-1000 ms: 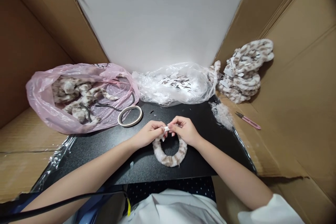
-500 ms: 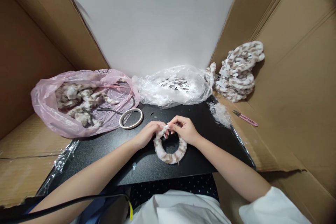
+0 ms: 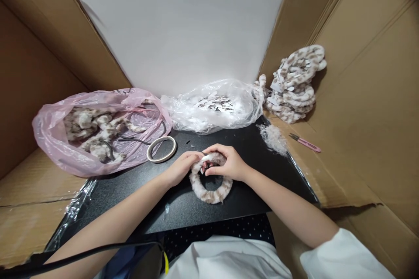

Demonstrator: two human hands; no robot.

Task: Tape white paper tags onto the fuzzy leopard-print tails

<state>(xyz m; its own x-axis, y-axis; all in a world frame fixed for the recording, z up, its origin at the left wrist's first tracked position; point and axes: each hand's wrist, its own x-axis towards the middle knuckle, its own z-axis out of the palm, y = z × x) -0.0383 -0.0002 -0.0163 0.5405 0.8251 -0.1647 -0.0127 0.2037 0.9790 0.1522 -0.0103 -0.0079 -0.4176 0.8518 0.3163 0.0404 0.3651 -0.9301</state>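
A fluffy white and brown fabric ring (image 3: 209,195), like a plush headband, lies on the black table in front of me. My left hand (image 3: 182,166) pinches its upper left side, where a small white piece shows by the fingertips. Around the top right of the ring curves my right hand (image 3: 231,165), its fingers behind the fur and its thumb inside the loop. Part of the ring's top and several fingertips are hidden.
Beyond my left hand lies a tape roll (image 3: 161,149), beside a pink bag (image 3: 52,139) of furry pieces. A clear bag (image 3: 193,120) of cut pieces stands behind. Right: fluff (image 3: 274,138), pink thread snips (image 3: 306,142), stacked furry rings (image 3: 296,85). Cardboard walls flank the table.
My right hand has shifted from pinching the small white piece at the top to wrapping round the ring's upper right. The left hand stays on the ring. The view has tilted slightly.
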